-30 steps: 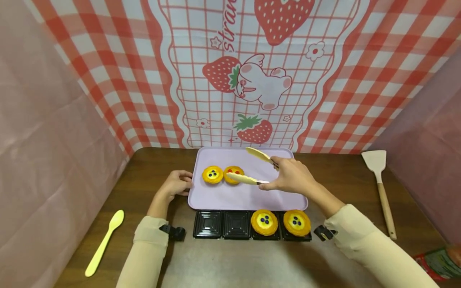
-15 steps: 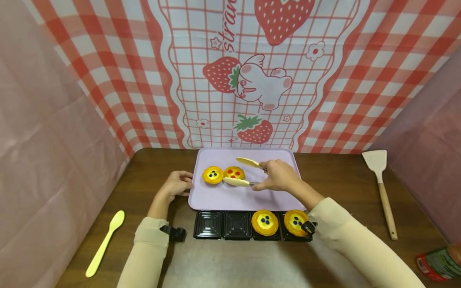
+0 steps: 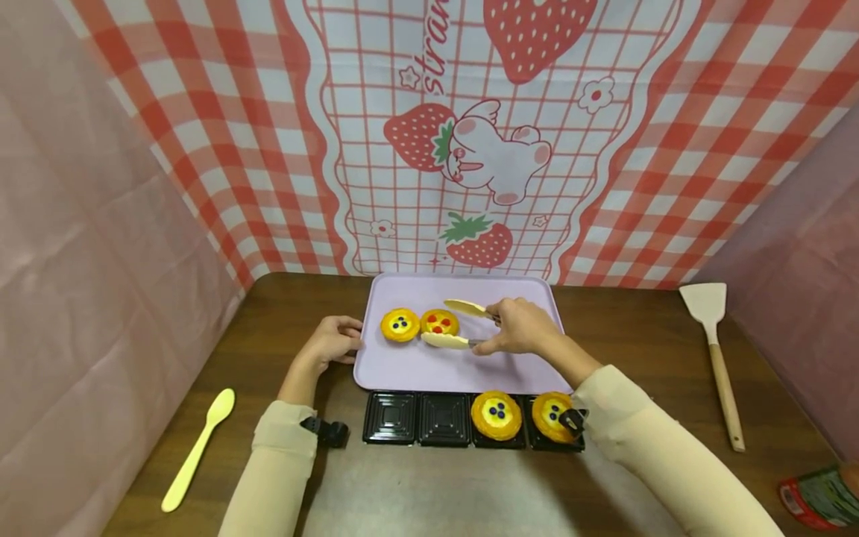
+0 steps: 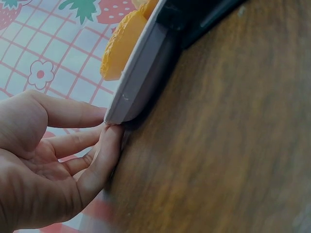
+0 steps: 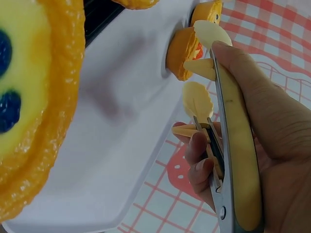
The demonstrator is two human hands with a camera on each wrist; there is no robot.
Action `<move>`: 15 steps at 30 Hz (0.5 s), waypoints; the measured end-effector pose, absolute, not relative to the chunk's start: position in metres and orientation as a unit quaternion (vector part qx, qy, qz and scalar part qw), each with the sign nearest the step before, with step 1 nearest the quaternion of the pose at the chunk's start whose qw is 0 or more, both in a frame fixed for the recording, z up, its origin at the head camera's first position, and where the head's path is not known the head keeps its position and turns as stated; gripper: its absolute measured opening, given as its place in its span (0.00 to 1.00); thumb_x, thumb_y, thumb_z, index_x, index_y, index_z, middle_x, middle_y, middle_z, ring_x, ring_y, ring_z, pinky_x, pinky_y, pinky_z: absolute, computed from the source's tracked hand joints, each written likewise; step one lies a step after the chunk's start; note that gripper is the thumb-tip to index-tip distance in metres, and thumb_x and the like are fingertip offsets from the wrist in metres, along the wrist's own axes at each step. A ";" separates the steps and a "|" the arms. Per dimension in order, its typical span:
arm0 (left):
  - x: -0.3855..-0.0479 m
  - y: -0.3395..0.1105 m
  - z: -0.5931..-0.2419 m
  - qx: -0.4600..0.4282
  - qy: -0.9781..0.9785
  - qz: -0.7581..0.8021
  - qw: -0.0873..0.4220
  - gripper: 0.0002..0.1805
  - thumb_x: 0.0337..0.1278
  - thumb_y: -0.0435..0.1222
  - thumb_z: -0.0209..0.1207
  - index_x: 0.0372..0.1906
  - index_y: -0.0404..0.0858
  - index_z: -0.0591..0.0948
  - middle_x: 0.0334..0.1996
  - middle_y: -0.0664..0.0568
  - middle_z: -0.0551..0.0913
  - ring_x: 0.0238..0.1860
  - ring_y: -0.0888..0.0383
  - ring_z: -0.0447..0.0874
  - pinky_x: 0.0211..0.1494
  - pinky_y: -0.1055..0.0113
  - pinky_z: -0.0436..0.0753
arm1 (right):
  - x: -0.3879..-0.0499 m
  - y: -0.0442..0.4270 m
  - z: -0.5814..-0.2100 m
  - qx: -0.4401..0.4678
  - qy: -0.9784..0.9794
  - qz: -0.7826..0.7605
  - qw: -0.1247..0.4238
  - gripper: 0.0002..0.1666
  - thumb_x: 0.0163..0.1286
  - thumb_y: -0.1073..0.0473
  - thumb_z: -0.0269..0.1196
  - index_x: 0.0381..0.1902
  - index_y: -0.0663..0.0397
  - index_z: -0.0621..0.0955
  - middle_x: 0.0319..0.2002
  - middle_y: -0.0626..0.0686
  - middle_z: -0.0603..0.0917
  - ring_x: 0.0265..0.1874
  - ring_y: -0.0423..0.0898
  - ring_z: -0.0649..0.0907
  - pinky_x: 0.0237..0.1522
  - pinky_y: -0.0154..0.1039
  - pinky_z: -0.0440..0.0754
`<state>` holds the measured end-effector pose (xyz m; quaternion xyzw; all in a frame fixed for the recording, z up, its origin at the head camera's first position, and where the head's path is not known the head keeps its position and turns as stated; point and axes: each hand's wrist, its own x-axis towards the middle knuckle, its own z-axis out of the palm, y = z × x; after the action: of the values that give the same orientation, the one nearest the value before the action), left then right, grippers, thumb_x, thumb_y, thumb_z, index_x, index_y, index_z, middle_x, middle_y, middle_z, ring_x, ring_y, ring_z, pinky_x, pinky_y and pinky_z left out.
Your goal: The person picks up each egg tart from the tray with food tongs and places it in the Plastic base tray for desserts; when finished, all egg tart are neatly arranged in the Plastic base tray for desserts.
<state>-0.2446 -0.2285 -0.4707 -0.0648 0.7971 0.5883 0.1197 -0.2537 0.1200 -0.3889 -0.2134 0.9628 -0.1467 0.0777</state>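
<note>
My right hand grips yellow-tipped tongs over the lilac tray. The tongs' tips stand apart beside the red-topped tart; the near tip overlaps its front edge in the head view, and contact is not clear. A smaller blueberry-topped tart sits against that tart's left side. My left hand pinches the tray's left rim between thumb and finger, as the left wrist view shows. Two larger blueberry-topped tarts rest on the right-hand squares of a row of black holders in front of the tray.
Two black square holders at the row's left hold nothing. A yellow spoon lies at the left, a wooden-handled spatula at the right. A labelled jar or can is at the lower right. A checked cloth hangs behind.
My right hand has moved left and lower with the tongs, bringing their open tips around the red-topped tart, then held nearly still. My left hand stays at the tray's rim.
</note>
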 end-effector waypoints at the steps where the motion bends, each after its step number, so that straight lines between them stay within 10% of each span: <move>1: -0.244 -0.228 -0.471 -0.064 0.797 0.589 0.121 0.23 0.55 0.22 0.60 0.57 0.23 0.73 0.39 0.40 0.77 0.34 0.53 0.80 0.35 0.56 0.88 | -0.254 0.120 -0.389 -0.214 0.962 -0.146 0.079 0.51 0.44 0.35 0.78 0.59 0.65 0.80 0.37 0.56 0.86 0.24 0.45 0.74 0.26 0.39 0.72; 6: -0.244 -0.228 -0.471 -0.069 0.795 0.589 0.123 0.23 0.55 0.22 0.61 0.58 0.23 0.74 0.38 0.41 0.77 0.33 0.54 0.79 0.34 0.57 0.88 | -0.253 0.118 -0.391 -0.222 0.961 -0.146 0.080 0.49 0.45 0.36 0.78 0.57 0.64 0.82 0.23 0.49 0.76 0.22 0.44 0.70 0.24 0.38 0.66; 15: -0.244 -0.229 -0.470 -0.068 0.797 0.588 0.122 0.23 0.55 0.22 0.61 0.57 0.23 0.73 0.38 0.41 0.77 0.33 0.53 0.79 0.34 0.57 0.88 | -0.255 0.118 -0.391 -0.225 0.960 -0.149 0.081 0.47 0.46 0.37 0.78 0.56 0.63 0.82 0.34 0.53 0.85 0.25 0.45 0.73 0.26 0.39 0.70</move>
<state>-0.2441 -0.2293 -0.4699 -0.0678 0.7969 0.5878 0.1219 -0.2549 0.1179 -0.3912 -0.2246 0.9596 -0.1486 0.0810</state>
